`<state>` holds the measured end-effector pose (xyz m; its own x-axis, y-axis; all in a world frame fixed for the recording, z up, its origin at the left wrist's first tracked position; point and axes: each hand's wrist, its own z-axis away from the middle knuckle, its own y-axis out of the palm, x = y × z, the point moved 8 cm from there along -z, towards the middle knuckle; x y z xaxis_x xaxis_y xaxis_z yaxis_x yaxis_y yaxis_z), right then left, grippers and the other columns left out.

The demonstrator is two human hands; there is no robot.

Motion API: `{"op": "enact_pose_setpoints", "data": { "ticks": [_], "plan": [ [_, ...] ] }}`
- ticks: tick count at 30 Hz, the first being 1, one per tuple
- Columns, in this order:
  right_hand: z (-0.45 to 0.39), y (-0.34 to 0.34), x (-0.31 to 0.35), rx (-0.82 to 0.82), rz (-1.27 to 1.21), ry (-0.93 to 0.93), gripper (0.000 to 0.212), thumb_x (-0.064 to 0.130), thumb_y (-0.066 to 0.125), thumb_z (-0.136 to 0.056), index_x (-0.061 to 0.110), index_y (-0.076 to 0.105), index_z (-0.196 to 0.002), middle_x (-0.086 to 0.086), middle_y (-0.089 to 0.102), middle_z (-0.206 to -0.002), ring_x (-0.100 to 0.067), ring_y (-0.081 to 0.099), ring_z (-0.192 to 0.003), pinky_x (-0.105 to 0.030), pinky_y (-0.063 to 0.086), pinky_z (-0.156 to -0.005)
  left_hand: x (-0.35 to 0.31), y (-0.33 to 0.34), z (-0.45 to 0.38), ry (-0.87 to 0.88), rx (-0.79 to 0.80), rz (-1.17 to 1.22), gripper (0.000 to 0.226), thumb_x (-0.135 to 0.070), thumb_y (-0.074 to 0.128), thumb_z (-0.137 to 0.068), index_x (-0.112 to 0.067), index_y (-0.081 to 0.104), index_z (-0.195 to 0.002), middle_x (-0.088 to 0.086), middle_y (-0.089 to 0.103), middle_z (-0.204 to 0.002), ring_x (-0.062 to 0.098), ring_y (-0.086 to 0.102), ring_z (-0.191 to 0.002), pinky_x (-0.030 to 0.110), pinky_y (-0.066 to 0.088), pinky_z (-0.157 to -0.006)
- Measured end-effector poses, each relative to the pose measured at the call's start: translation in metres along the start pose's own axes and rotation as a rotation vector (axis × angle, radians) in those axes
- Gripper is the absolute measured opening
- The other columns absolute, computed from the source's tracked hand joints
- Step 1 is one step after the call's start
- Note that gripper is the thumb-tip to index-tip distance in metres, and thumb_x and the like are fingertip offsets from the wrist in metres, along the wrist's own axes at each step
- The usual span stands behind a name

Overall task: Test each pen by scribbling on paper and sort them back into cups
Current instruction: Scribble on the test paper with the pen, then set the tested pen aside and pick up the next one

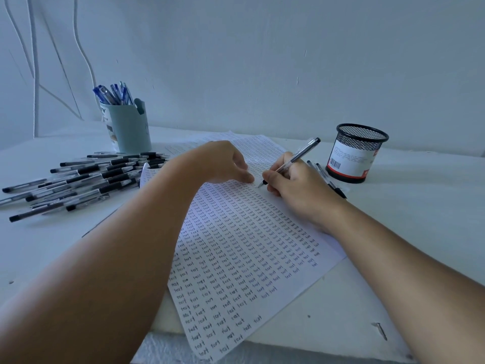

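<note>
A sheet of paper (236,258) covered with rows of the handwritten word "test" lies on the white table. My right hand (296,185) grips a clear pen with a black end (299,157), its tip touching the paper near the upper rows. My left hand (223,161) rests on the paper just left of the pen tip, fingers curled down onto the sheet and holding nothing. A pale blue cup (130,127) with several blue pens stands at the back left. A black mesh cup (355,153) stands at the right.
A heap of several black pens (84,177) lies on the table left of the paper. Two or three pens (328,179) lie between my right hand and the mesh cup. White cords (35,74) hang on the wall at the left. The table's front edge runs below the paper.
</note>
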<state>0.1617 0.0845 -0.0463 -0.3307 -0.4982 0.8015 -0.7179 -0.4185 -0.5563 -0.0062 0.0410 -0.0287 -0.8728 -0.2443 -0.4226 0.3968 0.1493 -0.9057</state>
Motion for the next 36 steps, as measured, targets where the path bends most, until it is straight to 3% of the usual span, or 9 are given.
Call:
{"op": "enact_pose_setpoints", "data": {
  "ticks": [8,14,16,18,21,24,26,30,36],
  "plan": [
    [0.000,-0.001,0.003,-0.028,-0.035,-0.004,0.012,0.037,0.061,-0.103,0.027,0.062,-0.097,0.015,0.074,-0.079,-0.007,0.069,-0.081,-0.045,0.057,-0.093,0.000,0.000,0.000,0.001,0.005,-0.003,0.051,-0.058,0.079,-0.080,-0.031,0.072,-0.122,-0.006,0.066,-0.129,0.015,0.059,-0.118,0.030,0.037,-0.093],
    [0.007,-0.029,0.008,-0.243,-0.437,-0.097,0.021,0.028,0.056,-0.101,0.022,0.064,-0.082,0.001,0.060,-0.084,-0.012,0.054,-0.083,-0.033,0.045,-0.084,0.000,0.000,0.000,0.004,0.012,-0.038,0.054,-0.061,0.076,-0.080,-0.031,0.071,-0.126,-0.005,0.063,-0.135,0.019,0.055,-0.126,0.040,0.037,-0.109],
    [0.011,-0.037,0.015,-0.318,-0.368,-0.167,0.023,0.018,0.050,-0.102,0.016,0.065,-0.084,0.004,0.058,-0.087,-0.003,0.053,-0.080,-0.016,0.040,-0.077,0.000,-0.001,0.001,0.002,0.010,-0.043,0.055,-0.061,0.076,-0.080,-0.032,0.070,-0.126,-0.005,0.062,-0.138,0.020,0.054,-0.129,0.043,0.036,-0.112],
    [0.014,-0.045,0.019,-0.388,-0.304,-0.211,0.017,0.013,0.044,-0.106,0.014,0.060,-0.100,0.010,0.060,-0.080,-0.005,0.052,-0.072,-0.017,0.041,-0.067,-0.001,-0.001,0.002,0.007,0.011,-0.044,0.055,-0.061,0.075,-0.081,-0.031,0.070,-0.126,-0.005,0.062,-0.138,0.020,0.053,-0.129,0.043,0.036,-0.113],
    [0.012,-0.046,0.018,-0.373,-0.173,-0.200,0.024,0.044,0.044,-0.109,0.024,0.045,-0.122,0.016,0.056,-0.075,0.000,0.049,-0.062,-0.026,0.040,-0.066,-0.001,-0.001,0.002,0.009,0.007,-0.047,0.054,-0.061,0.075,-0.081,-0.031,0.070,-0.126,-0.005,0.062,-0.138,0.019,0.054,-0.128,0.041,0.036,-0.112],
    [0.002,-0.043,0.010,-0.330,0.004,-0.177,0.038,0.058,0.035,-0.107,0.040,0.044,-0.140,0.008,0.057,-0.107,0.001,0.057,-0.085,-0.029,0.041,-0.078,-0.001,-0.001,0.002,0.010,0.007,-0.052,0.054,-0.061,0.075,-0.081,-0.032,0.071,-0.126,-0.005,0.062,-0.139,0.019,0.054,-0.128,0.042,0.036,-0.113],
    [-0.003,-0.041,0.005,-0.314,0.197,-0.186,0.039,0.055,0.038,-0.108,0.045,0.050,-0.144,-0.001,0.052,-0.097,-0.004,0.054,-0.071,-0.029,0.040,-0.071,-0.001,-0.001,0.002,0.011,0.012,-0.052,0.054,-0.061,0.075,-0.081,-0.032,0.070,-0.127,-0.004,0.061,-0.140,0.020,0.054,-0.129,0.041,0.035,-0.113],
    [0.001,-0.043,0.006,-0.314,0.326,-0.190,0.042,0.045,0.056,-0.105,0.048,0.053,-0.146,0.006,0.053,-0.101,-0.011,0.060,-0.089,-0.032,0.050,-0.081,-0.004,0.000,0.002,0.022,0.023,-0.062,0.053,-0.061,0.073,-0.083,-0.032,0.070,-0.128,-0.003,0.062,-0.138,0.019,0.054,-0.127,0.035,0.034,-0.104],
    [0.001,-0.038,0.014,-0.289,0.617,-0.144,0.040,0.042,0.053,-0.106,0.036,0.058,-0.145,0.003,0.058,-0.096,-0.024,0.062,-0.094,-0.040,0.050,-0.083,-0.003,0.001,0.001,0.022,0.022,-0.046,0.053,-0.060,0.074,-0.083,-0.031,0.070,-0.128,-0.003,0.063,-0.137,0.018,0.055,-0.127,0.032,0.032,-0.099]
  ]
}}
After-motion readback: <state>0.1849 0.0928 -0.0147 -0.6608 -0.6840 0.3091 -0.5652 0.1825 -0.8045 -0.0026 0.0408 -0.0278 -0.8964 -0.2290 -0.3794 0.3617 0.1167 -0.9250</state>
